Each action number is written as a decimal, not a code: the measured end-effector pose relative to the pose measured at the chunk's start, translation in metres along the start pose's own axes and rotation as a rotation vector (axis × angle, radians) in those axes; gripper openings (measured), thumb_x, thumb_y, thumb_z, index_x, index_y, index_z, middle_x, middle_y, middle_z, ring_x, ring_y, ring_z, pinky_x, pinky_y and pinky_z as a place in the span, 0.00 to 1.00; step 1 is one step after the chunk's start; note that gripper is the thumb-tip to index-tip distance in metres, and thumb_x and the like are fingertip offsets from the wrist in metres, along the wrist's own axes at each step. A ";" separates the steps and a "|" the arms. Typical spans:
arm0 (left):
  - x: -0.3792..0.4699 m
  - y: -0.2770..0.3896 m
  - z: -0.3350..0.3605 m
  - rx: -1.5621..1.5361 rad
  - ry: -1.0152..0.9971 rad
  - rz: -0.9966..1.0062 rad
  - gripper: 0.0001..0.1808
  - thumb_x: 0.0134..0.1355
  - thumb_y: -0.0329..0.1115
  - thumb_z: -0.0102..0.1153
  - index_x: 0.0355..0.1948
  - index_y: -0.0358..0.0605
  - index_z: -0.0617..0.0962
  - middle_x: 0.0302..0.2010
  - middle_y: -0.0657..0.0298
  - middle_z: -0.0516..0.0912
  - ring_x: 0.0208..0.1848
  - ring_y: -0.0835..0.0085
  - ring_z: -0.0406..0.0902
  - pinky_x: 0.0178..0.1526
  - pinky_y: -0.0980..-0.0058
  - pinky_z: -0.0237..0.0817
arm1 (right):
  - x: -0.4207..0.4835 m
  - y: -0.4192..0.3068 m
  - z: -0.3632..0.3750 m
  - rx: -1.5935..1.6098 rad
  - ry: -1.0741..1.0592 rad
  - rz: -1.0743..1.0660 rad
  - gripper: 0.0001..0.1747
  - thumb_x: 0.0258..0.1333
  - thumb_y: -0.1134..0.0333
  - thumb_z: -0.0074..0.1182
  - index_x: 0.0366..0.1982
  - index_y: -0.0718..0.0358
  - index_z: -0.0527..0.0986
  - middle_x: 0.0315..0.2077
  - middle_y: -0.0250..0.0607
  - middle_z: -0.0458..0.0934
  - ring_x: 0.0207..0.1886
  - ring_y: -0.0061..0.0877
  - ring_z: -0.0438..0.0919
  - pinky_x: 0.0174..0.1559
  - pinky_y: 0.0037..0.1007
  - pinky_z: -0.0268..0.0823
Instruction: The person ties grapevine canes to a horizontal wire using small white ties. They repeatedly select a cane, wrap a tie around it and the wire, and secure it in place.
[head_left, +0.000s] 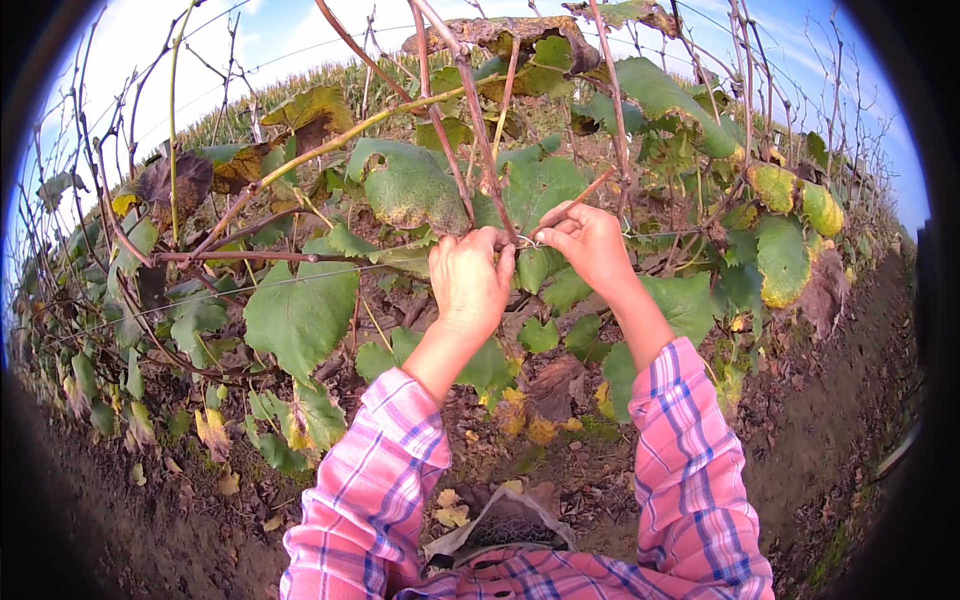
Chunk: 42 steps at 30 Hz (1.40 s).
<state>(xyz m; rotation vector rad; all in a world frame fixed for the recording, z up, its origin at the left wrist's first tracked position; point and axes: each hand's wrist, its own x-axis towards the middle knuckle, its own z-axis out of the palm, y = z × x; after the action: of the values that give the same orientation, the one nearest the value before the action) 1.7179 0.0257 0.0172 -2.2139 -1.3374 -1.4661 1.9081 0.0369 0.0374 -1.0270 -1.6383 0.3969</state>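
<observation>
My left hand (469, 281) is closed at the trellis wire, its thumb and fingers at the base of an upright grapevine cane (480, 135). What lies inside that grip is mostly hidden. Just to the right, my right hand (589, 244) pinches a short brown stick (596, 191), which slants up past the fingers. Between the two sets of fingertips shows a thin pale tie (528, 241), close to the wire. Large green grape leaves (409, 184) hang behind and around both hands.
A trellis wire (225, 291) runs across the row. A yellowish cane (315, 154) slants across the left side. Yellowing leaves (776, 187) hang at right. At my waist sits an open pale bag (499, 517) holding many thin wire pieces. Fallen leaves (450, 510) litter the soil.
</observation>
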 end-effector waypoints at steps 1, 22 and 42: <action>0.000 0.000 0.000 -0.002 -0.016 -0.014 0.08 0.62 0.38 0.65 0.38 0.47 0.84 0.36 0.58 0.87 0.44 0.56 0.78 0.52 0.59 0.63 | 0.001 0.000 0.000 -0.103 0.006 -0.053 0.10 0.55 0.70 0.68 0.38 0.65 0.84 0.31 0.43 0.83 0.29 0.25 0.80 0.33 0.30 0.72; 0.003 -0.009 -0.004 -0.073 -0.073 -0.011 0.10 0.59 0.29 0.64 0.42 0.50 0.87 0.37 0.56 0.88 0.44 0.53 0.79 0.53 0.57 0.67 | -0.035 -0.020 0.028 -0.868 0.225 -0.551 0.06 0.54 0.68 0.62 0.31 0.60 0.76 0.33 0.38 0.75 0.41 0.37 0.74 0.44 0.37 0.71; 0.011 -0.003 -0.012 -0.285 -0.139 -0.243 0.10 0.53 0.31 0.70 0.38 0.49 0.89 0.34 0.63 0.90 0.38 0.61 0.86 0.48 0.65 0.74 | -0.042 -0.011 0.026 -0.534 0.217 -0.531 0.05 0.60 0.69 0.60 0.37 0.62 0.78 0.42 0.39 0.78 0.48 0.42 0.74 0.48 0.41 0.70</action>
<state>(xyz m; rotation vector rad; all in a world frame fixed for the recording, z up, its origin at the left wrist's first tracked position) 1.7098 0.0272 0.0313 -2.4366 -1.5760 -1.7086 1.8806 0.0036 0.0108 -0.9212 -1.7742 -0.5139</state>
